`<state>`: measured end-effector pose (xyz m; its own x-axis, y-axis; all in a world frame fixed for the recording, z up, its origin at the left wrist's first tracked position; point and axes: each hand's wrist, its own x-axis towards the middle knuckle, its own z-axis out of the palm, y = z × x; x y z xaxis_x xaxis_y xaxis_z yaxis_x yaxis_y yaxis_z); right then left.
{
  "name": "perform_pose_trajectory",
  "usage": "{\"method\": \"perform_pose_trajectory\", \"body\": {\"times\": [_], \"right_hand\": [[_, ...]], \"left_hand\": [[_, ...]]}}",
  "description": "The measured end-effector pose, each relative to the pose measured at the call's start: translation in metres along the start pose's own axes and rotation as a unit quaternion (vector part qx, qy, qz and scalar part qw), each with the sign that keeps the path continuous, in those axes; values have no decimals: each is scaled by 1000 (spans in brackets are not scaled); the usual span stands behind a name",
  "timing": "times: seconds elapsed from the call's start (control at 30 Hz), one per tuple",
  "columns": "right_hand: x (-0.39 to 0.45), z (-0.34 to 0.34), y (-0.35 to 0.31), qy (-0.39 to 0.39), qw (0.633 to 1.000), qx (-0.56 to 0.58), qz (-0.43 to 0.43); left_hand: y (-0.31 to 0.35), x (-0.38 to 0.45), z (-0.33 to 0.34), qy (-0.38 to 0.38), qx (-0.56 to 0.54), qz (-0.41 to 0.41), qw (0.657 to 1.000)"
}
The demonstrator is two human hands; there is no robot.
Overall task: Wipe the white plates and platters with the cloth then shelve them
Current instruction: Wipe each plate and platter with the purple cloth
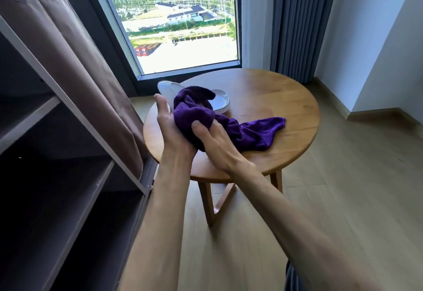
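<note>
While my left hand [168, 122] holds a white plate [165, 89] on edge, its grip curled behind it, my right hand [211, 140] bunches the purple cloth [194, 116] against it — grip pinching cloth. More plates [220, 103] are stacked on the round bench [274, 98].

Two bare forearms in view, no sleeves visible up to the frame edge. No watch, bands or rings on either wrist or on visible fingers. No gloves. Left hand [170, 128] and right hand [212, 140] both bare, short nails where visible. Veins and tendons show along both forearms. Strip of dark grey-blue garment [294, 278] at bottom edge, under right forearm; type unclear.
</note>
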<state>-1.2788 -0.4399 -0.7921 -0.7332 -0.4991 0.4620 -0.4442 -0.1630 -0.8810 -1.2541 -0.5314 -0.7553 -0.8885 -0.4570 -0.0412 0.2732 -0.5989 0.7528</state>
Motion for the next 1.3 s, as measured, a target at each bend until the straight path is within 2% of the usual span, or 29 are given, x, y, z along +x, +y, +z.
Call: {"method": "perform_pose_trajectory", "body": {"times": [0.17, 0.27, 0.4, 0.5, 0.6, 0.73, 0.87, 0.97, 1.07, 1.13, 1.17, 1.23, 1.3], "right_hand": [[28, -2, -8, 5, 998, -63, -26], [51, -5, -21, 24, 996, -78, 21], [80, -9, -32, -9, 990, -112, 91], [100, -17, -31, -32, 982, -51, 182], [108, -32, -29, -35, 970, -37, 239], [98, -47, -12, -28, 960, 69, 269], [79, -58, 7, -22, 939, 187, 290], [60, -63, 20, -17, 931, 203, 304], [45, -56, 31, 48, 932, 240, 269], [41, -49, 31, 127, 923, 296, 210], [40, -48, 31, 157, 931, 277, 176], [39, -47, 30, 164, 963, 179, 114], [38, -47, 23, 129, 979, 138, 77]], "left_hand": [[-11, -4, -2, -32, -4, 10, 999], [-25, -10, 4, -47, -25, 16, 998], [-40, -16, 9, -72, -16, 18, 997], [-43, -13, 2, -73, 40, 50, 995], [-37, -16, -7, -18, 93, 84, 992], [-25, -15, -11, 2, 54, 96, 994], [-19, -12, -11, 63, 29, 113, 991], [-11, 0, -17, 100, 3, 103, 990], [-13, 11, -17, 133, 29, 115, 984], [-20, 17, -15, 178, 133, 142, 965], [-23, 19, -12, 208, 191, 144, 949], [-26, 20, -8, 251, 262, 123, 923], [-19, 19, -4, 246, 257, 85, 931]]}}
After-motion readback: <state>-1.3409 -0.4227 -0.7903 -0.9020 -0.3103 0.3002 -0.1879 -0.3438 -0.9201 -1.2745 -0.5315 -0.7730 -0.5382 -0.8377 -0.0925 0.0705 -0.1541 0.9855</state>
